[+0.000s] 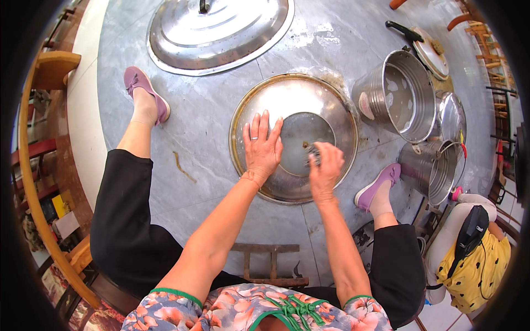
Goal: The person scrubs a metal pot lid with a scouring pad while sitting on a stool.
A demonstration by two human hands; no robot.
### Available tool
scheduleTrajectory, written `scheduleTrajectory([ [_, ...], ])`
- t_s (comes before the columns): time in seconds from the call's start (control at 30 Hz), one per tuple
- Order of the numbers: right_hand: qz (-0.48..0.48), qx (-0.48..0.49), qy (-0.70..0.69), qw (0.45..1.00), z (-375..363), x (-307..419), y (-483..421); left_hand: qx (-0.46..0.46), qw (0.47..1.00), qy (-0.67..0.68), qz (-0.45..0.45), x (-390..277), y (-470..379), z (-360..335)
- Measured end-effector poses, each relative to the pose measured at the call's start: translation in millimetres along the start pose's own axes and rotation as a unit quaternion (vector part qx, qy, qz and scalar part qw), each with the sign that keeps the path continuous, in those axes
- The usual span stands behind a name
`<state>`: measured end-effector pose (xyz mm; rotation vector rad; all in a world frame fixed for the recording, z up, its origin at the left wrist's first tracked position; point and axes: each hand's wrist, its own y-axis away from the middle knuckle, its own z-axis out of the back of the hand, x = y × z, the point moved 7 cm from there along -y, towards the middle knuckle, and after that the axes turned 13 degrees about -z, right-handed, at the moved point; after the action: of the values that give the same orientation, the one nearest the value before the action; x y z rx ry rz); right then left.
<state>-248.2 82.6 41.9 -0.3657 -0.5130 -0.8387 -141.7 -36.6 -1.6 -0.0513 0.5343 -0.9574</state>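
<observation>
A round, shiny metal pan or lid (290, 96) lies on the floor between my feet, with brownish stains along its rim. Its grey round middle (304, 130) is bounded by a bright edge; I cannot tell whether it is a flat base or an opening. My left hand (263, 142) rests on the left side of this metal piece, palm down, fingers spread, a ring on one finger. A steel wool scourer (313, 157) is gripped in my right hand (327, 165), over the right part of the grey middle. A small brown bit (305, 145) shows beside the scourer.
A large domed metal lid (219, 53) lies ahead. To the right stand a tilted metal bucket (372, 99), a smaller handled bucket (418, 165) and a black-handled pot lid (430, 51). A person in yellow (476, 269) is at lower right. Wooden furniture (37, 215) borders the left.
</observation>
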Motion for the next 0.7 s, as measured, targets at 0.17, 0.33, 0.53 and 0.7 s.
scheduleTrajectory([
  [0.17, 0.052, 0.007, 0.003, 0.999, -15.5, 6.7, -24.2, -0.002, 1.000, -0.021, -0.007, -2.8, 0.0, -7.2],
  [0.33, -0.019, 0.023, -0.079, 0.996, -8.3, -1.7, 1.3, -0.007, 0.999, -0.031, 0.007, 2.7, -8.4, -6.2],
  [0.53, 0.077, 0.007, -0.049, 0.996, -4.6, 18.6, -2.6, -0.006, 1.000, -0.025, 0.011, 2.0, -6.1, -7.7],
  [0.7, 0.004, -0.011, -0.086, 0.996, -16.6, -2.7, -34.9, -0.009, 1.000, -0.023, 0.007, 0.7, -10.1, -5.4],
])
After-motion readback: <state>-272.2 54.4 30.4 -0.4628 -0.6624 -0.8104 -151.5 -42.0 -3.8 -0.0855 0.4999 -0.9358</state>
